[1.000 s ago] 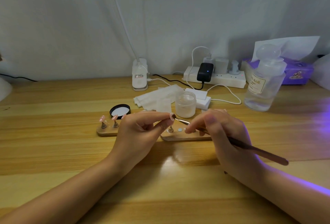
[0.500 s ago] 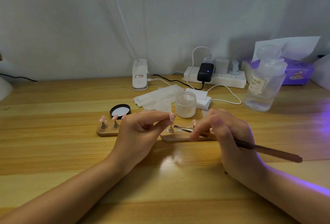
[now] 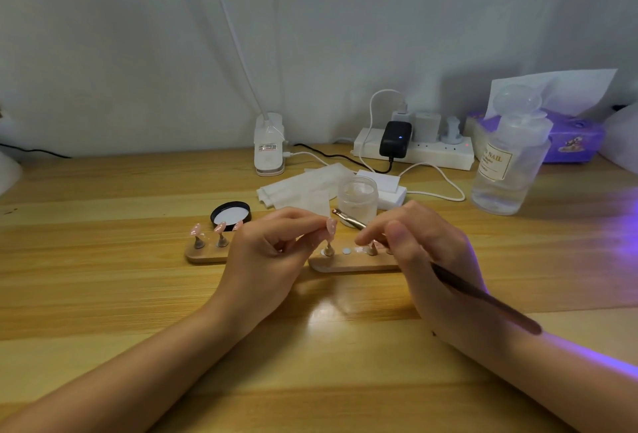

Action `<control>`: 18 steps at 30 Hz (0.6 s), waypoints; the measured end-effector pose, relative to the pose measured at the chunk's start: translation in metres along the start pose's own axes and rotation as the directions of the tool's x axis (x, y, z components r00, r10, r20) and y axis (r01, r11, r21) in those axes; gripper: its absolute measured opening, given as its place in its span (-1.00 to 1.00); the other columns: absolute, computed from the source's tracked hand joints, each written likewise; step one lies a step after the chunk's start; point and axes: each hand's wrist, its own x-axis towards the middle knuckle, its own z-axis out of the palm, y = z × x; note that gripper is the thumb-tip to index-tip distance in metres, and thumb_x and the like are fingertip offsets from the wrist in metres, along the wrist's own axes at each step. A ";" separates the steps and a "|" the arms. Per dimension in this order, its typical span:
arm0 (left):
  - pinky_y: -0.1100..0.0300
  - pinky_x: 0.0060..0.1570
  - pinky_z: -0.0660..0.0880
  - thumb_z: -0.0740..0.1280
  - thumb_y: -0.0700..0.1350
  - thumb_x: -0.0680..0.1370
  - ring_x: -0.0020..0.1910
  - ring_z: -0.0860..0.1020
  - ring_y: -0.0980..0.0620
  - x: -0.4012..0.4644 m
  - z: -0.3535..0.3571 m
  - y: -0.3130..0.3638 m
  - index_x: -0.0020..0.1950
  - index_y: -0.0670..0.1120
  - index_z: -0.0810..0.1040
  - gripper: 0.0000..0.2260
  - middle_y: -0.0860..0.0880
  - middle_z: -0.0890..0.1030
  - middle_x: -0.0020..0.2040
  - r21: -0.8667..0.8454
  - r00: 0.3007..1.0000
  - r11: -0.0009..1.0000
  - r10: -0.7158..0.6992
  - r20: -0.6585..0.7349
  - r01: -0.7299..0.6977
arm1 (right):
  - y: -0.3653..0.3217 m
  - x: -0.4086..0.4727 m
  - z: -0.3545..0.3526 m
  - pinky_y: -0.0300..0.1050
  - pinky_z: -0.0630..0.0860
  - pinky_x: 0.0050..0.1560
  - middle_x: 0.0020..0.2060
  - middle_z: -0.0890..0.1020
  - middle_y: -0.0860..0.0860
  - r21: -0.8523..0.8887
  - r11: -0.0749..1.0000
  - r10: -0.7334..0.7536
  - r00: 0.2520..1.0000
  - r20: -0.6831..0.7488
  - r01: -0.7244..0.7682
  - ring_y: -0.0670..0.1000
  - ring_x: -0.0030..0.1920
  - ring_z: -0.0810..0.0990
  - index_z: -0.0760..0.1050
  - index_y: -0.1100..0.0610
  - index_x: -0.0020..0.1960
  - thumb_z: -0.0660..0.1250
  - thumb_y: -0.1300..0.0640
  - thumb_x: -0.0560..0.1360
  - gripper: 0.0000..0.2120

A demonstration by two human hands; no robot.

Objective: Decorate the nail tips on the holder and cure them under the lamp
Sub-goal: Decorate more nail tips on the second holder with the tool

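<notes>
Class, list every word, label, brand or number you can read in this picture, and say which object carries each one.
"NAIL": second line of the label on the clear bottle; the line above and the small print below are too blurred to read.
Sticker on the white lamp base: print too small to read.
Purple tissue pack: a picture only, with no readable words.

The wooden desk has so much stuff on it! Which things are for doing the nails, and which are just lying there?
For the nails:
- pink nail tip, pinched by left hand
- brown-handled brush, in right hand
- wooden holder
- small frosted jar

Just lying there:
- white power strip
- purple tissue box
- black round lid
</notes>
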 end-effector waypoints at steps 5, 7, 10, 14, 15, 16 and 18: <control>0.20 -0.28 0.48 0.36 -0.26 0.43 -0.25 0.57 0.10 0.000 0.000 -0.001 -0.02 -0.07 0.62 -0.82 0.05 0.64 -0.19 0.025 1.000 1.000 0.008 -0.006 -0.008 | 0.003 -0.003 0.000 -0.04 0.41 -0.16 -0.37 0.57 -0.11 0.017 0.999 -0.030 1.000 0.010 0.030 -0.09 -0.26 0.53 0.58 0.14 -0.30 0.05 -0.06 0.57 -0.53; 0.19 -0.29 0.48 0.36 -0.27 0.43 -0.25 0.57 0.11 0.000 -0.001 -0.001 -0.04 -0.07 0.63 -0.83 0.04 0.64 -0.19 0.027 1.000 1.000 0.007 -0.003 -0.007 | 0.002 -0.003 -0.001 -0.01 0.40 -0.16 -0.40 0.57 -0.09 0.043 0.998 -0.042 0.999 -0.018 0.043 -0.13 -0.28 0.52 0.57 0.14 -0.34 0.05 -0.01 0.57 -0.53; 0.08 -0.30 0.47 0.35 -0.21 0.43 -0.28 0.56 0.01 -0.001 0.000 -0.001 -0.05 -0.01 0.63 -0.84 0.07 0.64 -0.19 0.020 1.000 1.000 0.001 -0.006 0.000 | -0.001 0.000 -0.001 -0.03 0.43 -0.18 -0.33 0.56 -0.16 0.006 1.000 -0.017 1.000 -0.019 0.017 -0.07 -0.25 0.53 0.55 0.05 -0.23 0.06 -0.02 0.56 -0.65; -0.03 -0.29 0.44 0.33 -0.16 0.42 -0.29 0.55 -0.11 -0.001 0.000 0.000 -0.08 0.09 0.61 -0.83 0.08 0.64 -0.18 0.009 1.000 1.000 -0.024 -0.016 0.024 | 0.001 0.001 0.001 -0.20 0.40 -0.15 -0.27 0.50 -0.29 -0.067 0.997 -0.033 0.999 0.030 0.035 -0.16 -0.20 0.51 0.57 0.02 -0.16 0.05 -0.09 0.57 -0.63; -0.05 -0.29 0.44 0.33 -0.16 0.42 -0.28 0.55 -0.11 -0.001 0.000 0.000 -0.07 0.09 0.60 -0.83 0.08 0.64 -0.18 0.017 1.000 1.000 -0.022 -0.015 0.022 | 0.002 0.000 0.001 -0.18 0.39 -0.14 -0.31 0.52 -0.26 -0.049 0.998 -0.030 0.999 0.021 0.031 -0.16 -0.22 0.51 0.58 0.06 -0.21 0.02 -0.12 0.57 -0.55; -0.06 -0.29 0.45 0.33 -0.16 0.42 -0.28 0.56 -0.11 -0.001 0.000 0.000 -0.06 0.07 0.60 -0.83 0.07 0.64 -0.18 0.025 1.000 1.000 -0.019 -0.010 0.019 | 0.002 -0.001 0.001 -0.13 0.39 -0.14 -0.37 0.54 -0.20 -0.019 0.999 -0.028 1.000 0.008 0.028 -0.15 -0.24 0.52 0.58 0.10 -0.27 0.02 -0.11 0.58 -0.51; -0.07 -0.30 0.45 0.33 -0.17 0.43 -0.27 0.56 -0.10 -0.001 0.000 0.000 -0.04 0.03 0.62 -0.83 0.06 0.64 -0.18 0.033 1.000 0.999 -0.020 -0.005 0.020 | 0.003 -0.003 -0.001 -0.06 0.39 -0.16 -0.38 0.56 -0.08 0.020 0.999 -0.035 0.999 -0.016 0.036 -0.18 -0.28 0.50 0.56 0.12 -0.34 0.04 -0.03 0.57 -0.53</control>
